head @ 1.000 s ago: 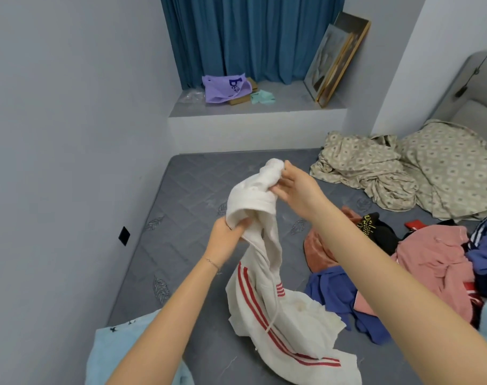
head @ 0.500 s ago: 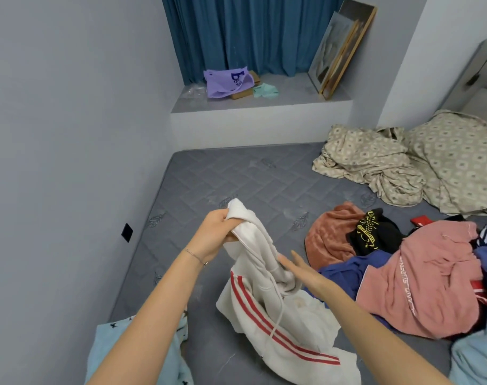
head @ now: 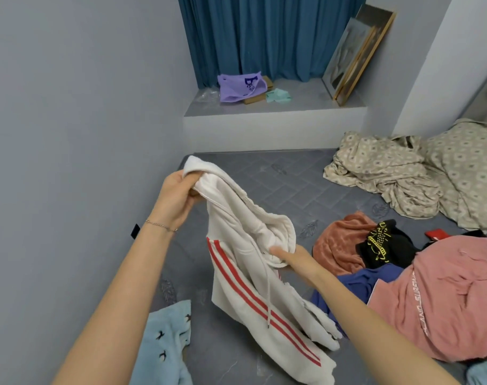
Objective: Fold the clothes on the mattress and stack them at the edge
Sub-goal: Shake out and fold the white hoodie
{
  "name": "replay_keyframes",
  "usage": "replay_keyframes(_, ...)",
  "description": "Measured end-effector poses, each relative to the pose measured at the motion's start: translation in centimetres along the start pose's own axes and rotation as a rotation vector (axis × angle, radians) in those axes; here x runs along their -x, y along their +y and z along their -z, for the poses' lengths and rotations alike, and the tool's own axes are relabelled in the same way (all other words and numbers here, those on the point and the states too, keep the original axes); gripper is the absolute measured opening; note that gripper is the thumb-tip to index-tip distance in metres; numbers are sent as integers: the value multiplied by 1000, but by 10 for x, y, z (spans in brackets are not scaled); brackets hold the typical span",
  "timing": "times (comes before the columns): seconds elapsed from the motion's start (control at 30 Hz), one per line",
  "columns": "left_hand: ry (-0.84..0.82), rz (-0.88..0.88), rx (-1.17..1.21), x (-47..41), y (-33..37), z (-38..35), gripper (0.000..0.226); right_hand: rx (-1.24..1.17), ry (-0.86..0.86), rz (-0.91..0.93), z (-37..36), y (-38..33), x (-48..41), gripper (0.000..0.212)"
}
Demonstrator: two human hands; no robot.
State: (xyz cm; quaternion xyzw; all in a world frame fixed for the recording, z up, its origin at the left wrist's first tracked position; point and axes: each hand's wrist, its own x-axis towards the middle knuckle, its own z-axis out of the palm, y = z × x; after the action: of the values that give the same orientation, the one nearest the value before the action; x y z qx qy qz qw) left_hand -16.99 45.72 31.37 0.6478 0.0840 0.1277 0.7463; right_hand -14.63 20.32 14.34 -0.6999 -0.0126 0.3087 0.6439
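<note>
A white hooded top with red stripes (head: 247, 268) hangs over the grey mattress (head: 278, 190), its lower end trailing on the surface. My left hand (head: 178, 198) grips one upper end of it, raised at the left. My right hand (head: 295, 257) reaches lower, its fingers tucked under the hood's rim; how they lie is hidden by the cloth. A pile of loose clothes lies at the right: a pink garment (head: 442, 295), a blue one (head: 359, 282), a rust-coloured one (head: 339, 243) and a black one (head: 386, 243).
A light-blue fleece with small birds (head: 167, 343) lies at the near left by the wall. A crumpled beige patterned blanket (head: 397, 173) fills the far right. Behind the mattress is a raised ledge (head: 272, 118) with a purple bag (head: 242, 86), and picture frames (head: 356, 51) lean there.
My left hand rose and moved left with the top's upper end. My right hand let go of that end, dropped, and now reaches under the hood's rim.
</note>
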Motion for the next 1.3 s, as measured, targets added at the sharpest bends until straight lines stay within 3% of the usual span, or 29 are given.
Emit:
replay_keyframes(0.13,183,53,115,-14,-7,13,15,-29,51,97,5,-43,3,31)
replay_keyframes(0.3,259,262,201,-15,-46,11,15,-63,164,168,-1,-89,9,33)
replay_keyframes(0.43,73,328,302,-8,-72,6,29,-141,154,97,0,-105,13,44)
replay_keyframes(0.53,-200,294,132,0,-91,5,31,-190,107,32,4,-109,15,50)
replay_keyframes(0.63,-307,289,108,7,-106,2,56,-209,80,4,9,-111,17,47)
replay_keyframes(0.8,-378,373,215,11,-125,-8,79,-205,93,4,15,-104,20,31)
replay_keyframes(0.87,-403,462,277,12,-137,-6,70,-259,141,8,18,-98,19,31)
replay_keyframes(0.97,-372,620,228,21,-164,-3,38,-391,204,-24,20,-92,19,44)
replay_keyframes(1.07,-299,711,184,36,-203,-9,54,-458,203,-52,19,-91,20,47)
replay_keyframes(1.23,-183,733,102,46,-228,-53,51,-493,211,-62,16,-88,14,42)
replay_keyframes(1.3,-203,734,107,43,-227,-62,63,-558,261,-55,21,-86,13,37)
